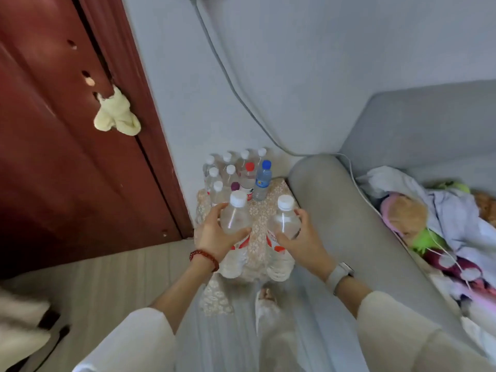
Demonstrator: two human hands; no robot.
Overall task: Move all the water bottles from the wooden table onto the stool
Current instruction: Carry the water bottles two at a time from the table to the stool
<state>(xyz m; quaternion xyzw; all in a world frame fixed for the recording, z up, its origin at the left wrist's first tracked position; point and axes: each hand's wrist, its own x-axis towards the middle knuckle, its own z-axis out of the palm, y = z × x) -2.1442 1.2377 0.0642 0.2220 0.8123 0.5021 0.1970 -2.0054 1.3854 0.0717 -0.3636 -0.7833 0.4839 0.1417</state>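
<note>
Head view, looking steeply down. I have a bottle in each hand: the left hand [214, 234] wraps its fingers and thumb round the shoulder of a clear white-capped bottle [236, 216], and the right hand [298, 237] grips a second white-capped bottle [285, 220] the same way. Both bottles are upright, caps toward the camera, gripped high on the body, which I judge keeps them steady and lets me lower the bases first. They sit side by side, apart from each other, over the near half of a surface draped in a lace-patterned cloth [259, 226]. I cannot tell whether their bases touch the cloth or hang just above it. I also cannot tell if this draped surface is the stool or the table; nothing wooden shows under the cloth. At its far end, against the wall [295, 76], a cluster of bottles [228, 173] stands packed together, mostly white caps, one red-capped bottle [248, 175] and one blue-capped bottle [263, 181] at the right edge. Packing them at the back leaves the near edge free, so I judge these two are either being set down in that free space or being lifted from it. A grey sofa arm [335, 210] runs just beside the right hand; a dark red door [67, 157] stands to the left. Risk noted: the cloth could wrinkle under a base and tip a bottle.
</note>
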